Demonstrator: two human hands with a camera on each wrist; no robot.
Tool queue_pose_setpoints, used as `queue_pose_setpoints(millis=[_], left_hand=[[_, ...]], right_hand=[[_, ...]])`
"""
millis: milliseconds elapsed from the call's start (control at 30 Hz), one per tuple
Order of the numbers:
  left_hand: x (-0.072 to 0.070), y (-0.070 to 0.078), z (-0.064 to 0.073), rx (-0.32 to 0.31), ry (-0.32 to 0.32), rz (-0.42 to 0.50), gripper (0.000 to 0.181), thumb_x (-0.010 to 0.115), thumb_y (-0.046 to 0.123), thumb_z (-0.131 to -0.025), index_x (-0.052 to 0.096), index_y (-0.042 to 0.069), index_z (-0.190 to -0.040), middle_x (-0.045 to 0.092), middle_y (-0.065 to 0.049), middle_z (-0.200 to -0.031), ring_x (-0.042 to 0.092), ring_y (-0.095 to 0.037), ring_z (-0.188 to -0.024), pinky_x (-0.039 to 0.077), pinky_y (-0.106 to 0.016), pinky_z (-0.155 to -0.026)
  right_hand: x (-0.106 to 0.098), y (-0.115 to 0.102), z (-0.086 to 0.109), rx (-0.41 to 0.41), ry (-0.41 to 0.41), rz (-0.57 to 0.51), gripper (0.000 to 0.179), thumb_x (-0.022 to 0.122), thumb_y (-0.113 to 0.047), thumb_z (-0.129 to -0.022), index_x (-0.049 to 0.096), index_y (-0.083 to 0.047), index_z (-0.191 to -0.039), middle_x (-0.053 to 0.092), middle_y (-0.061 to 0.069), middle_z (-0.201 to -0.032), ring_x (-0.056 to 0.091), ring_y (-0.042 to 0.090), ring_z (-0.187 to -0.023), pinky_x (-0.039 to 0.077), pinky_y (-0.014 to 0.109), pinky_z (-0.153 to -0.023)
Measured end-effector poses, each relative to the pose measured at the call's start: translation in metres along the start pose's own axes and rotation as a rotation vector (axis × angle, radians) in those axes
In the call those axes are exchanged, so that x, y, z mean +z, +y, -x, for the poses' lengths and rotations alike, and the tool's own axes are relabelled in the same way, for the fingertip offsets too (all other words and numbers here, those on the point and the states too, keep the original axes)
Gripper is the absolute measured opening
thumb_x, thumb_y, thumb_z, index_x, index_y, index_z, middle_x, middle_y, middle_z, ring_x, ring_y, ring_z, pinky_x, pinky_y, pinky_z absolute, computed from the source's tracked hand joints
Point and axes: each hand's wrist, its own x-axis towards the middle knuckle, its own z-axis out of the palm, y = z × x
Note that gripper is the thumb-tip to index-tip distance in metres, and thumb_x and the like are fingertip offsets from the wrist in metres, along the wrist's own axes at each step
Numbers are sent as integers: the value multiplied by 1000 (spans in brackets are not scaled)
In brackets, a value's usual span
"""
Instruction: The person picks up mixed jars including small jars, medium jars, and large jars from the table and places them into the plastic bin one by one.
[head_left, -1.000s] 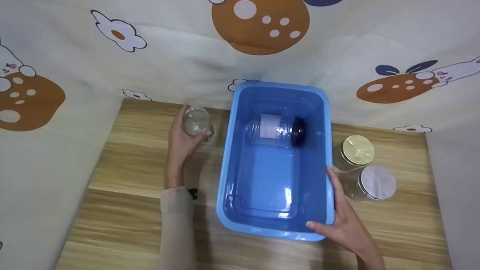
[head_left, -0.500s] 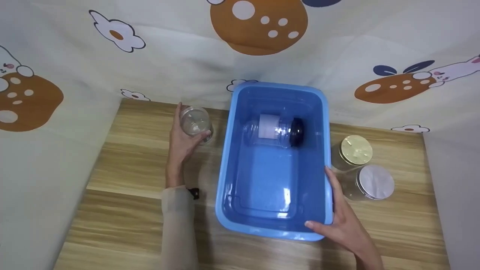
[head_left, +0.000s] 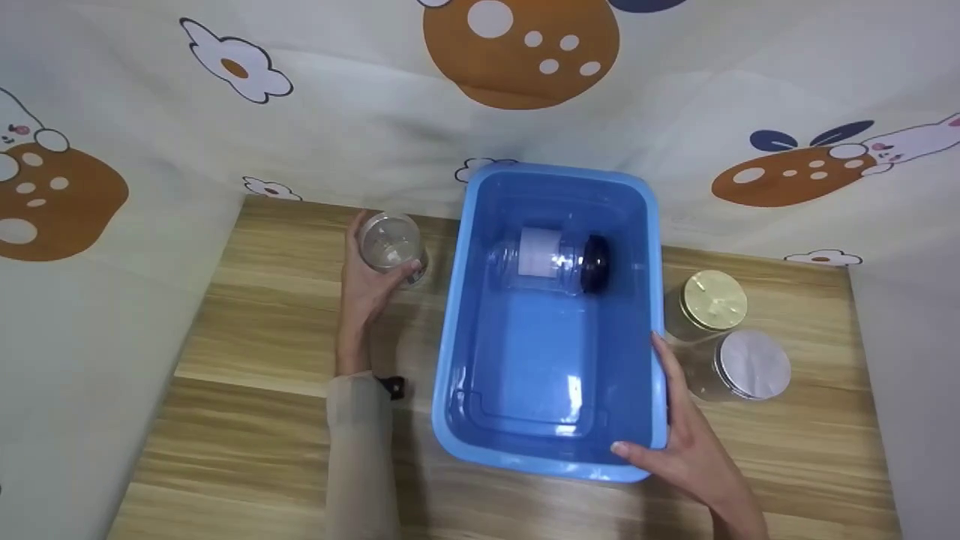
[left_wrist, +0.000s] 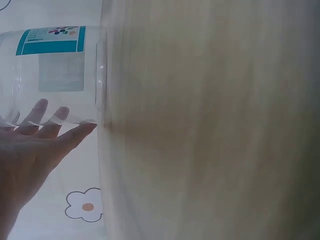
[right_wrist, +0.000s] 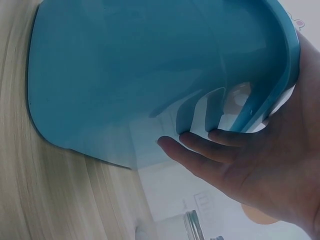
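On the left, my left hand point(head_left: 367, 289) holds a clear plastic jar point(head_left: 391, 241) standing on the table, thumb on the near side and fingers along its left. The left wrist view shows this jar point(left_wrist: 60, 75) with a teal-edged label and its base at the table. My right hand point(head_left: 686, 446) grips the near right corner of a blue plastic tub point(head_left: 450, 360), thumb over the rim. In the right wrist view, the fingers point(right_wrist: 200, 155) lie along the tub's outer wall point(right_wrist: 125, 75). Inside the tub, a clear jar with a dark lid point(head_left: 595, 264) lies on its side.
Right of the tub stand a gold-lidded jar point(head_left: 715, 300) and a silver-lidded jar point(head_left: 754, 364), close together. A patterned cloth point(head_left: 360, 120) hangs behind the wooden table point(head_left: 255, 315) and along both sides.
My left hand's fingers have shifted slightly around the clear jar, which stays in place. The right hand and the tub have not visibly moved.
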Motion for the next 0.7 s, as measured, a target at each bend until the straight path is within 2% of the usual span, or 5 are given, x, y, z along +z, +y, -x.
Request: queue_pose_setpoints(millis=[100, 300, 400, 533, 700], left_hand=[[0, -3, -1, 11, -11, 43, 98, 87, 2, -68, 32, 0, -149, 44, -20, -144, 45, -32, -130, 39, -46, -108], [-1, 1, -2, 14, 6, 25, 96, 88, 3, -67, 36, -1, -148, 47, -19, -142, 47, -33, -128, 41, -46, -106], [1, 3, -2, 27, 10, 39, 95, 88, 2, -67, 37, -1, -147, 48, -20, -141, 47, -36, -128, 42, -50, -105], [5, 4, 0, 43, -9, 47, 93, 88, 2, -66, 40, -2, -145, 50, -23, -139, 47, -41, -127, 41, -54, -105], [5, 7, 1, 70, 13, 56, 91, 88, 0, -65, 42, -3, -142, 51, -24, -137, 47, -41, -126, 41, -56, -104]], right_hand=[[0, 0, 0, 6, -2, -7, 128, 90, -4, -61, 10, -19, -161, 26, 17, -159, 47, 23, -129, 41, 21, -100], [3, -1, 0, 36, -3, 14, 129, 91, -7, -62, 9, -21, -161, 22, 16, -161, 45, 28, -130, 40, 21, -101], [4, -1, 1, 49, -8, 5, 129, 91, -7, -63, 8, -22, -161, 21, 17, -162, 45, 31, -130, 41, 25, -100], [2, -2, 1, 63, -7, -6, 128, 90, -5, -63, 9, -23, -161, 25, 18, -160, 49, 28, -127, 45, 27, -98], [1, -3, 0, 56, -16, -9, 128, 90, -5, -64, 8, -23, -161, 25, 19, -159, 50, 31, -127, 45, 28, -98]])
